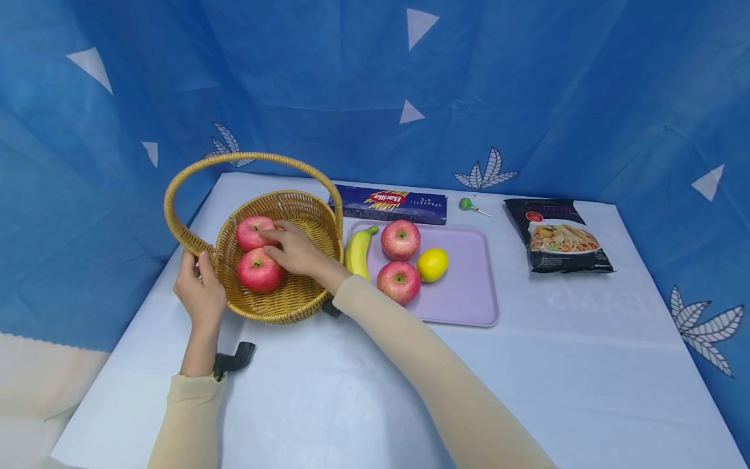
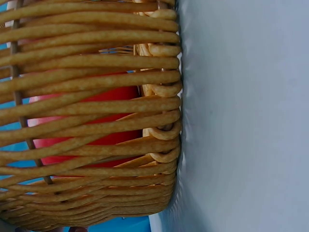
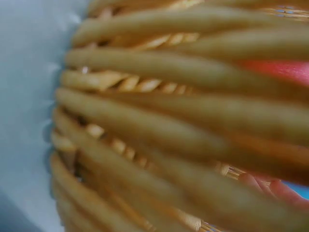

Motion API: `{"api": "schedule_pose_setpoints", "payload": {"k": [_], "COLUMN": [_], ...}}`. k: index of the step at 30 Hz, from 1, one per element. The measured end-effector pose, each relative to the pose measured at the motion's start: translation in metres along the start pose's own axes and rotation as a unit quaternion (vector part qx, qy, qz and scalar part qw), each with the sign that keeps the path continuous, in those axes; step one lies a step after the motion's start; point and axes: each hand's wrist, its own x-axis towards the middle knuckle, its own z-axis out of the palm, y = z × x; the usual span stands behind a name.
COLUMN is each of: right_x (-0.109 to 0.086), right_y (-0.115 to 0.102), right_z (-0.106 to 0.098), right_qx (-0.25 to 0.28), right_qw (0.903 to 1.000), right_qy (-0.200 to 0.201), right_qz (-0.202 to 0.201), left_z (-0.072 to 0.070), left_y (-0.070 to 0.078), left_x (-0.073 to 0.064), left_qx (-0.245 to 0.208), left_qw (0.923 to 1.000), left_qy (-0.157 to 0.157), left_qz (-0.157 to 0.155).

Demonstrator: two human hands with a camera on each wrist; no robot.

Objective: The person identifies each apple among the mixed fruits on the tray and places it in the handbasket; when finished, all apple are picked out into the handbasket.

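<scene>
A round wicker basket [image 1: 295,312] with a tall arched handle stands at the left of the table. My left hand [image 1: 200,293] grips it at the left foot of the handle, thumb on the near side. Two red apples lie inside, the upper apple [image 1: 249,229] and the lower apple [image 1: 258,277]. Reaching in from the right, my right hand [image 1: 299,251] has its fingers at the upper apple's right side and its thumb over the lower one. In the left wrist view red apple skin [image 2: 113,99] shows through the weave [image 2: 87,106]; close weave [image 3: 169,116] fills most of the right wrist view.
Right of the basket, a lilac tray [image 1: 463,286] bears a banana [image 1: 359,253], two apples [image 1: 401,240] and a lemon [image 1: 432,265]. Behind lie a blue spaghetti box [image 1: 410,207] and a green lollipop [image 1: 467,204]. A black noodle packet [image 1: 556,238] lies far right.
</scene>
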Motion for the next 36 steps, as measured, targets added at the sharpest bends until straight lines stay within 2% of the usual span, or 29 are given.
{"api": "schedule_pose_setpoints", "payload": {"k": [10,16,22,28,32,36], "right_x": [-0.005,-0.021,-0.054,-0.097,-0.128,-0.156], "right_y": [-0.003,-0.015,-0.026,-0.034,-0.03,-0.017], "right_z": [-0.001,-0.011,-0.031,-0.056,-0.069,-0.081], "right_qx": [0.033,0.067,0.094,0.112,0.136,0.156], "right_qw": [0.9992,0.9966,0.9923,0.9875,0.9822,0.9735], "right_qy": [0.021,0.049,0.078,0.098,0.116,0.16], "right_qz": [0.007,0.001,-0.025,-0.053,-0.059,-0.05], "left_z": [0.0,0.0,0.0,-0.001,0.0,0.001], "left_y": [-0.001,0.0,0.0,0.0,0.0,-0.001], "left_x": [0.0,0.0,0.001,0.0,0.0,0.001], "left_qx": [0.006,0.001,-0.001,-0.004,-0.005,-0.005], "left_qw": [1.0,1.0,1.0,1.0,0.9999,0.9999], "left_qy": [-0.001,0.001,0.002,0.001,0.002,0.002], "left_qz": [-0.007,-0.005,-0.005,-0.008,-0.01,-0.011]}}
